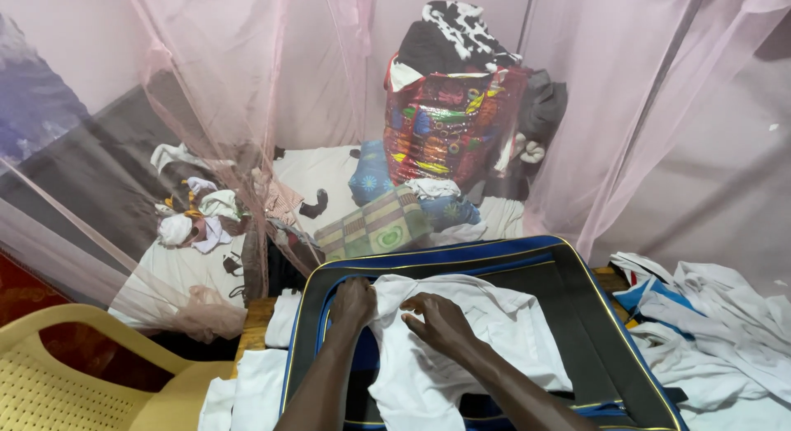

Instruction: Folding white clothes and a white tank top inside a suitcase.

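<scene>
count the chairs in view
1: a yellow plastic chair at the lower left, beside the open blue suitcase where both hands press a white garment. The pink net may hide others.

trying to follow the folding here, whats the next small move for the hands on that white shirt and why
Probably smooth it outward: both the left hand and right hand pinch the white shirt, which lies bunched and creased on the open blue suitcase.

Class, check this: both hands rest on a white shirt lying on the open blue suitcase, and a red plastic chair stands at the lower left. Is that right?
Not quite. The head view shows the plastic chair is yellow, not red. Both the left hand and right hand do rest on the white shirt on the blue suitcase.
</scene>
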